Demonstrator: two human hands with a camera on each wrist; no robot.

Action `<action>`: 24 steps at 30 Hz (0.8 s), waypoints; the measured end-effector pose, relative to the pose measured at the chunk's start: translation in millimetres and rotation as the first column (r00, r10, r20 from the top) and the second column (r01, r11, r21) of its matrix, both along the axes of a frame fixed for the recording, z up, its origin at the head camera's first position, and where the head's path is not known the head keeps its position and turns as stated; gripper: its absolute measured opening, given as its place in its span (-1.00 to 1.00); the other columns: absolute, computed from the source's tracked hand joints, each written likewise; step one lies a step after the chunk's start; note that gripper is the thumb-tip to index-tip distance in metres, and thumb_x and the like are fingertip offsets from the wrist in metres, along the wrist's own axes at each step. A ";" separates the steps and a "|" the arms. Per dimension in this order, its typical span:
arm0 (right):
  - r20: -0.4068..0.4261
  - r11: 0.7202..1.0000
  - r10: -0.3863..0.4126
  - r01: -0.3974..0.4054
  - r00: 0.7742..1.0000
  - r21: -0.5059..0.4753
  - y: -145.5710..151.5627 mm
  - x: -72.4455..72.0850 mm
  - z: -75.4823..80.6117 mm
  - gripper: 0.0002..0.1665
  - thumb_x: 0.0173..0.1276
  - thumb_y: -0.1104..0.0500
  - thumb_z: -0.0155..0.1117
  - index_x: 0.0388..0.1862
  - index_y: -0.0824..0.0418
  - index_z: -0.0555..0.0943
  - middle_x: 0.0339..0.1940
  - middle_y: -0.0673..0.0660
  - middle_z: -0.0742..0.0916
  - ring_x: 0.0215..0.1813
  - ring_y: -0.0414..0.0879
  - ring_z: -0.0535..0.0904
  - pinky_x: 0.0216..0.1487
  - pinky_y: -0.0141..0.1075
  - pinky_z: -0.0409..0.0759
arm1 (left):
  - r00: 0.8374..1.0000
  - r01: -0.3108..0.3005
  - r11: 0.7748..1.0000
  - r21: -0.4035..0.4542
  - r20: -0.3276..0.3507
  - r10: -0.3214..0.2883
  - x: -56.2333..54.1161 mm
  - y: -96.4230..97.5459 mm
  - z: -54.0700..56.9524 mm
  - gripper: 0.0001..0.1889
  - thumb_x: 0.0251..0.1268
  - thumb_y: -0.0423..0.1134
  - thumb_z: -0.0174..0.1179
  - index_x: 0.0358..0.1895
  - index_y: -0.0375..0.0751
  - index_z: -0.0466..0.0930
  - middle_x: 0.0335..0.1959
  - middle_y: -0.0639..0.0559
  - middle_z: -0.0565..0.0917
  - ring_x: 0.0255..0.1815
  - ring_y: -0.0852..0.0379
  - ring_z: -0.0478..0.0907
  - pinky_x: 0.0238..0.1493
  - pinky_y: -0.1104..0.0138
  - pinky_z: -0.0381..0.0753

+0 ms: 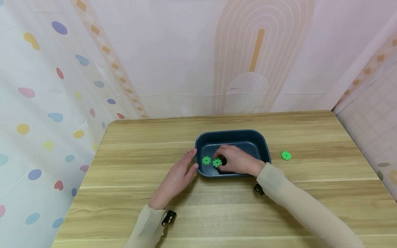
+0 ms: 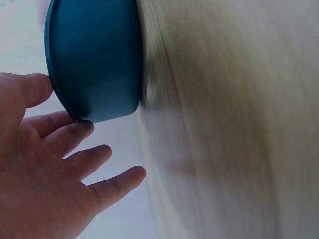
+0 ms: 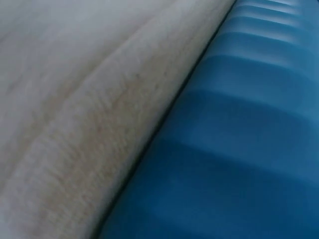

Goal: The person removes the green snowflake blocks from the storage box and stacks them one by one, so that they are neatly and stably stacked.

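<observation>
A dark blue rectangular basin (image 1: pixel 263 144) stands on the wooden table. Inside it, a small green notched disc (image 1: pixel 206 160) lies on the floor near the left end. Beside that one, my right hand (image 1: pixel 237 160) reaches in over the front rim and pinches a second green notched disc (image 1: pixel 217 163) between thumb and fingers. My left hand (image 1: pixel 176 177) touches the basin's left end with spread fingers. In the left wrist view, the left thumb and fingertips (image 2: pixel 82 128) meet the rim. The right wrist view shows only the basin's ribbed outer wall (image 3: pixel 239 134), not the hand.
Another green notched disc (image 1: pixel 286 155) lies on the table (image 1: pixel 217 220) to the right of the basin. A patterned curtain (image 1: pixel 173 62) hangs behind the table's far edge and along its left side.
</observation>
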State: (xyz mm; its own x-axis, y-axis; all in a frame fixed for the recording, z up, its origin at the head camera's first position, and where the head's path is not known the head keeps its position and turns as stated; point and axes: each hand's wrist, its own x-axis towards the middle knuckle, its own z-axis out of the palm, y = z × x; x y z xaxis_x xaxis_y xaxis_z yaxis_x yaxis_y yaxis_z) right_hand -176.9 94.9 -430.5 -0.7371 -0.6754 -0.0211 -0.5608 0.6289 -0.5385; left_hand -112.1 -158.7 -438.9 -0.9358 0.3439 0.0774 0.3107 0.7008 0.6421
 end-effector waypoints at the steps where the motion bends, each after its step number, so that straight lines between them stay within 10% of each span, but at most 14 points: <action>1: 0.003 1.000 -0.009 0.009 1.000 -0.004 1.0 0.1 0.0 -0.64 0.34 0.16 0.48 0.10 0.19 0.71 0.05 0.05 0.69 -0.02 -0.14 0.58 0.11 -0.20 0.66 | 1.000 0.001 1.000 0.002 -0.002 -0.001 0.0 0.1 0.1 -0.42 0.68 -0.15 0.03 0.61 -0.26 0.21 0.60 -0.14 0.28 0.63 -0.17 0.14 0.55 -0.10 0.21; 24: -0.016 0.992 -0.075 0.073 0.997 -0.102 17.9 11.8 14.4 -0.63 0.34 0.13 0.49 0.10 0.16 0.73 0.02 0.02 0.69 -0.04 -0.07 0.59 0.06 -0.16 0.62 | 1.000 0.000 1.000 -0.009 0.005 0.000 -0.3 0.3 0.7 -0.41 0.69 -0.13 0.01 0.62 -0.24 0.19 0.61 -0.11 0.26 0.63 -0.15 0.14 0.57 -0.03 0.19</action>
